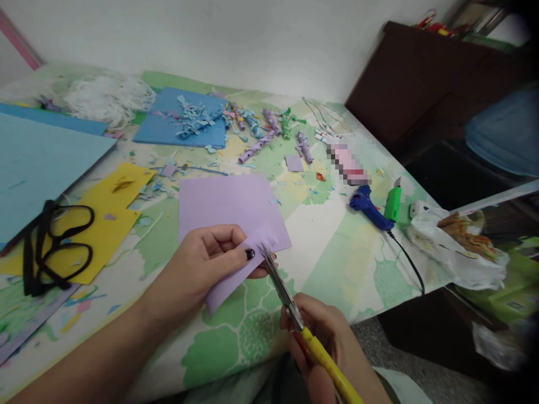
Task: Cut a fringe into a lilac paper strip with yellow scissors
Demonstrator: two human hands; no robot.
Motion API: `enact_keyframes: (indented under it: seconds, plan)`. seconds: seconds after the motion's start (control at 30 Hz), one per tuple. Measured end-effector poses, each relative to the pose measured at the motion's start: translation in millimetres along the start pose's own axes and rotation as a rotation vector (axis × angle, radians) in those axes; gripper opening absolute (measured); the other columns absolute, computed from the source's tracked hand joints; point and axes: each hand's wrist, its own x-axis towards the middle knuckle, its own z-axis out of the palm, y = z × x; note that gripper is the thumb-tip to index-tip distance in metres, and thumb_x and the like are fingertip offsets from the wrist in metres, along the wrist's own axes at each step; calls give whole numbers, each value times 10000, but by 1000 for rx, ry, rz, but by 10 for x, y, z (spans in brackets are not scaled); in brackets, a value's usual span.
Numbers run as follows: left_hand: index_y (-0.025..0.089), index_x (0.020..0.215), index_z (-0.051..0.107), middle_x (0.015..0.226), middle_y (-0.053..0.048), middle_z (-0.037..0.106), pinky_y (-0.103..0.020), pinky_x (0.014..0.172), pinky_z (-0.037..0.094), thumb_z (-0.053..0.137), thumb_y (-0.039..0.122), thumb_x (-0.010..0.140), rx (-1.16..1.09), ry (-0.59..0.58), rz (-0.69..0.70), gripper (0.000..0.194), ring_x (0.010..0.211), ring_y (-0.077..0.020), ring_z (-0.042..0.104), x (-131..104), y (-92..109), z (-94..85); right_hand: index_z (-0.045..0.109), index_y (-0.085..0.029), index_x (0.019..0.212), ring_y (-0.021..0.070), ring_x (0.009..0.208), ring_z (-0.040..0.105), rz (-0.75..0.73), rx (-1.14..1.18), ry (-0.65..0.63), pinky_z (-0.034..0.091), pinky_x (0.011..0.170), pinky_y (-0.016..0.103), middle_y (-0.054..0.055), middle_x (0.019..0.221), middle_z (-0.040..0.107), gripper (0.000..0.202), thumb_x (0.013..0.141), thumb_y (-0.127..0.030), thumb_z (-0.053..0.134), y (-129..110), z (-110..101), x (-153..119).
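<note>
Lilac paper piece (227,283), one: matt, smooth, bent into a curve, its near corner hanging down; held above the desk (311,224) just in from the near edge, overlapping a flat lilac sheet (227,196). Left hand (210,255): grip closed on the piece, thumb on top, fingers partly beneath. Right hand (332,328): grip closed around yellow-handled scissors (314,345), blades angled toward the far edge, tips at the paper. Step in hand, by judgement: snipping small cuts; slit-like marks seem to show by the tips, though blur leaves this uncertain. Next move calls for a steady pinch, thumb clear of the blades, and short strokes.
</note>
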Motion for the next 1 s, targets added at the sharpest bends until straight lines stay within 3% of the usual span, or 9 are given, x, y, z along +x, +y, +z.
enact_keyframes:
  seconds: [0.17,0.4,0.73,1.0]
  plan:
    - [160,643,613,808,-68,781,-161,672,555,713,231,772,4,-8,5,178,775,-158,731,-17,21,10,595,-191,898,107,441,358,6,60,19,357,388,218,-62,553,410,592,574,-648,785,2,-6,17]
    - [155,627,600,779,-71,774,-202,687,578,695,207,773,-7,16,8,182,756,-170,730,-29,36,26,583,-204,871,121,460,352,43,31,19,344,392,240,-57,564,386,597,580,-697,753,-107,28,-1]
    - [157,598,574,750,-57,768,-183,662,567,685,193,766,16,14,11,205,738,-154,722,-28,55,50,606,-192,813,112,467,319,45,70,89,311,384,222,-64,535,383,677,445,-725,801,-138,41,13]
    - [162,595,569,749,-59,769,-192,667,570,677,183,763,19,17,23,200,733,-155,722,-15,58,45,611,-189,839,118,483,342,44,55,97,319,396,223,-56,563,399,700,438,-732,800,-107,31,-7]
